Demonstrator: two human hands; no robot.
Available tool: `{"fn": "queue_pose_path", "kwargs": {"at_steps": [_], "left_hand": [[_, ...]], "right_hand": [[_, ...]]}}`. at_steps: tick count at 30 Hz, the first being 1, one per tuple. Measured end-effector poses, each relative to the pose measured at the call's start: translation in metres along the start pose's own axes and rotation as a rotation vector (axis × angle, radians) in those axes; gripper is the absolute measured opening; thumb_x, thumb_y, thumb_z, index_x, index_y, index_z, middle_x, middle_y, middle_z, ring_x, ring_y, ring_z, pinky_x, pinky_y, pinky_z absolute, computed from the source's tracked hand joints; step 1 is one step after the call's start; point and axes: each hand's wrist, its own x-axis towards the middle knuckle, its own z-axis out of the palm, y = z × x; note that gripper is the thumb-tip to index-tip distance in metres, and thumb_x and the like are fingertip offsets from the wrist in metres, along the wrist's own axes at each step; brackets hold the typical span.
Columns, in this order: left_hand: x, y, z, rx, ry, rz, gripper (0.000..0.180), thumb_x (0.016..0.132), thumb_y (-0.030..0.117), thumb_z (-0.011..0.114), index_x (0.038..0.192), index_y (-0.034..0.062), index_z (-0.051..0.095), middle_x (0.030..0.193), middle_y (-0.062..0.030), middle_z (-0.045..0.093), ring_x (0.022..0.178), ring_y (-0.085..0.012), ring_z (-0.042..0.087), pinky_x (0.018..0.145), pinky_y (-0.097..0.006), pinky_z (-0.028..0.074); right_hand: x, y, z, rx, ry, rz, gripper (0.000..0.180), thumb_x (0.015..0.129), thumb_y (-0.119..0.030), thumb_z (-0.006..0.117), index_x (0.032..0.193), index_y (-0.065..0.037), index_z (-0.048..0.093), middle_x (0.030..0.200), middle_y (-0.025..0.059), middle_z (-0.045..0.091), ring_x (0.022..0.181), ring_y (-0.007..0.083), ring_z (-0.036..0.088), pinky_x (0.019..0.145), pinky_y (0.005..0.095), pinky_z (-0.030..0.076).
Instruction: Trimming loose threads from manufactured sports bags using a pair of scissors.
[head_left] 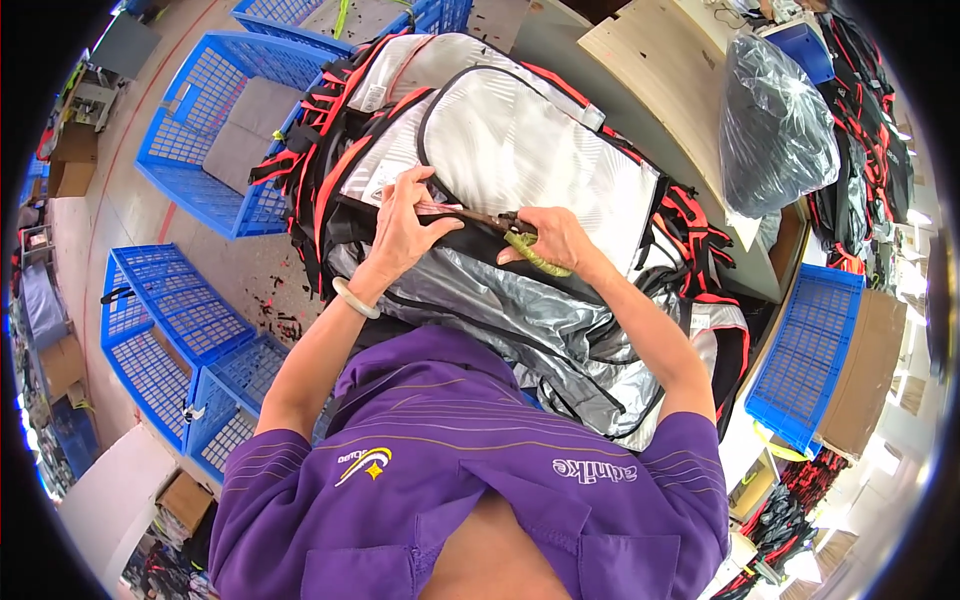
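Observation:
My right hand [552,243] is wrapped round scissors [482,216] with yellow-green wrapping on the handle. Their blades point left, toward my left hand [405,222]. That hand is bent over the fabric, with its fingers curled and its thumb beside the blade tips; it grips the bag fabric near the dark trim, though the exact pinch is partly hidden. Under both hands lies a stack of bag pieces [515,125] in whitish patterned fabric, with black and orange-red edging. Silver lining [480,290] spreads on the near side, against my body.
Blue plastic crates [180,130] stand on the floor at the left, with dark scraps [285,325] scattered nearby. A wooden board [650,60] and a full dark plastic bag [775,125] are at the far right. Another blue crate [808,345] stands beside a cardboard box [870,365] at the right.

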Motion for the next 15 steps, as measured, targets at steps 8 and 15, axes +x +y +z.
{"fn": "queue_pose_path", "kwargs": {"at_steps": [8, 15], "left_hand": [[-0.002, -0.008, 0.003, -0.032, 0.014, 0.016, 0.082, 0.062, 0.020, 0.084, 0.130, 0.0071, 0.039, 0.069, -0.0002, 0.053, 0.070, -0.0180, 0.050, 0.087, -0.034, 0.033], [0.000, 0.005, -0.006, 0.038, -0.057, -0.004, 0.079, 0.063, 0.022, 0.083, 0.129, 0.0070, 0.042, 0.074, -0.0028, 0.054, 0.074, -0.0189, 0.052, 0.089, -0.034, 0.034]], "right_hand": [[-0.006, -0.003, 0.010, -0.012, 0.122, 0.007, 0.063, 0.058, -0.061, 0.077, 0.064, -0.002, 0.055, 0.061, 0.0139, 0.057, 0.060, 0.0348, 0.058, 0.055, 0.0408, 0.046], [-0.009, 0.002, -0.001, -0.024, 0.200, 0.132, 0.061, 0.061, -0.057, 0.078, 0.076, -0.002, 0.058, 0.072, 0.0157, 0.060, 0.070, 0.0345, 0.060, 0.061, 0.0414, 0.047]]}}
